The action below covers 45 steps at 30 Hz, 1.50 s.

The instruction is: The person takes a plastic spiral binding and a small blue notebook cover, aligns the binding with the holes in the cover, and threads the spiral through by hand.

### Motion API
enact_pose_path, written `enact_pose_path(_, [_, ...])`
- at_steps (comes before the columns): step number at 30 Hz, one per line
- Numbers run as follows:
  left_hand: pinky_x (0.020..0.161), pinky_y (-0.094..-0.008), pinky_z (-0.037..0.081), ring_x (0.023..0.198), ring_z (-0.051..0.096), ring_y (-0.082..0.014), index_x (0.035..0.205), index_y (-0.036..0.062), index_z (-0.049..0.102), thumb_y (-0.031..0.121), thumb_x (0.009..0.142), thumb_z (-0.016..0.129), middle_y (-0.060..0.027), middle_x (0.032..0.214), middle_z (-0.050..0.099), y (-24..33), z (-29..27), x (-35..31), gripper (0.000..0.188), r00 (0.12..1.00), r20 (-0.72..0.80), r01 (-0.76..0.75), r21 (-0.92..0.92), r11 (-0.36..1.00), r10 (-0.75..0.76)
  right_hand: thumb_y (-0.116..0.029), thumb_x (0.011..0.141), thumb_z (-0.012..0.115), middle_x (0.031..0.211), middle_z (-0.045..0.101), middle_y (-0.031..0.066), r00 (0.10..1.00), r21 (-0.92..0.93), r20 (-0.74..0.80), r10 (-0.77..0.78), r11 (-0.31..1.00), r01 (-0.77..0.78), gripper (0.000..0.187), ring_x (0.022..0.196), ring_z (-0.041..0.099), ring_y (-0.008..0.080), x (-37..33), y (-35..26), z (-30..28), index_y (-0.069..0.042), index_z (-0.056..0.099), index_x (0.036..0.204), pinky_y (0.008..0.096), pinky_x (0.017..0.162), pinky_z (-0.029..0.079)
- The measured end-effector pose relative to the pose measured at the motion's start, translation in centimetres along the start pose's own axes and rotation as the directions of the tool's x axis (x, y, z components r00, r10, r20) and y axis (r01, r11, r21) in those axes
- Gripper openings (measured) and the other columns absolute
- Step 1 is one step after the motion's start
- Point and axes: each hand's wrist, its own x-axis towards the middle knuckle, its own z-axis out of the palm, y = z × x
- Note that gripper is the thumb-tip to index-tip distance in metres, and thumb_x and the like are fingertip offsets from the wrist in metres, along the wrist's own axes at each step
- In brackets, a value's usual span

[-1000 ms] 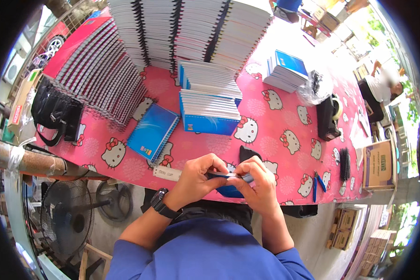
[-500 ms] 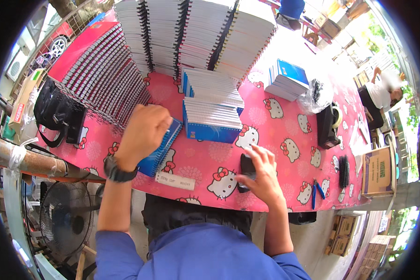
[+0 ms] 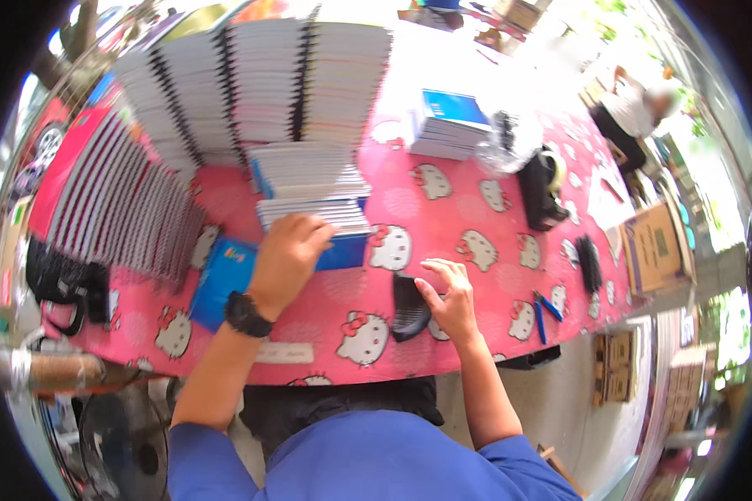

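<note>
My left hand [image 3: 288,259], with a dark watch on its wrist, is closed at the front edge of a row of small blue notebooks [image 3: 342,250]. Its bent fingers grip at the notebooks, though blur hides exactly how many they hold. A loose blue notebook [image 3: 219,280] lies left of that wrist, partly behind my forearm. My right hand [image 3: 449,299] is open, fingers apart, its thumb beside a small black object [image 3: 409,309] with a ridged end. Whether the thumb touches it, I cannot tell. A white paper strip [image 3: 284,353] lies near the table's front edge.
Tall stacks of spiral-bound books [image 3: 263,92] stand at the back left, beside a red-covered stack [image 3: 117,192]. Rightward are another notebook pile [image 3: 451,134], a tape dispenser [image 3: 543,188], a black brush [image 3: 589,265] and blue-handled pliers [image 3: 543,317]. Another person [image 3: 635,113] is far right.
My left hand has moved right from above the loose notebook to the notebook row. The right hand stays beside the black object. The whole view has shifted, so things sit further left in it.
</note>
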Motion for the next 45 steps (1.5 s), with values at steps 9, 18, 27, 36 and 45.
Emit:
enact_pose_path(9, [0.074, -0.0397, 0.046, 0.084, 0.057, -0.0279, 0.085, 0.0039, 0.063, 0.0, 0.072, 0.066, -0.0078, 0.088, 0.06, 2.5, -1.7, 1.1, 0.014, 0.993, -0.103, 0.061, 0.114, 0.992, -0.049, -0.008, 0.08, 0.065, 0.089, 0.068, 0.0135, 0.84, -0.035, -0.429, 0.333, 0.923, -0.384, 0.015, 0.083, 0.064, 0.0244, -1.3, 12.7, -11.7, 0.0, 0.068, 0.092, 0.0335, 0.077, 0.05])
enact_pose_path(18, [0.072, -0.0368, 0.041, 0.081, 0.054, -0.0263, 0.088, 0.0046, 0.062, 0.0, 0.076, 0.064, -0.0068, 0.085, 0.058, 5.0, -1.2, -1.7, 0.013, 0.973, 0.127, 0.207, -0.098, 0.973, -0.194, -0.035, 0.058, 0.076, 0.139, 0.038, 0.0221, 0.631, -0.496, -0.564, 0.532, 0.393, -0.775, 0.092, 0.13, 0.033, 0.0355, -0.8, 30.8, -27.7, -0.003, 0.037, 0.135, 0.0419, 0.11, 0.027])
enact_pose_path(27, [0.071, -0.0352, 0.039, 0.079, 0.053, -0.0248, 0.089, 0.0063, 0.063, -0.002, 0.074, 0.065, -0.0051, 0.082, 0.058, 4.8, -1.3, -1.3, 0.017, 0.962, 0.15, 0.249, -0.145, 0.958, -0.227, -0.045, 0.041, 0.087, 0.117, 0.061, 0.02, 0.652, -0.33, -0.145, 0.744, 0.585, -0.741, 0.105, 0.109, 0.059, 0.0293, 0.2, 37.1, -30.8, 0.003, 0.049, 0.128, 0.0363, 0.094, 0.046])
enact_pose_path(36, [0.072, -0.0352, 0.04, 0.08, 0.054, -0.0246, 0.09, 0.0066, 0.063, -0.002, 0.074, 0.065, -0.0049, 0.084, 0.059, 4.9, -1.6, -1.6, 0.018, 0.967, 0.134, 0.234, -0.14, 0.962, -0.215, -0.02, 0.054, 0.072, 0.092, 0.066, 0.0191, 0.689, -0.363, -0.152, 0.708, 0.609, -0.706, 0.051, 0.087, 0.064, 0.0292, -0.9, 20.1, -25.3, 0.0, 0.059, 0.099, 0.0374, 0.079, 0.05])
enact_pose_path(45, [0.072, -0.0361, 0.041, 0.081, 0.054, -0.0255, 0.091, 0.0069, 0.064, 0.0, 0.075, 0.065, -0.0059, 0.085, 0.06, 4.5, -1.6, -2.1, 0.017, 0.979, 0.129, 0.178, -0.159, 0.971, -0.158, -0.037, 0.073, 0.074, 0.124, 0.052, 0.0128, 0.938, -0.856, -0.348, 0.0, 0.407, -0.317, 0.081, 0.116, 0.046, 0.0272, 6.3, 8.0, -16.7, -0.013, 0.036, 0.141, 0.0475, 0.095, 0.036])
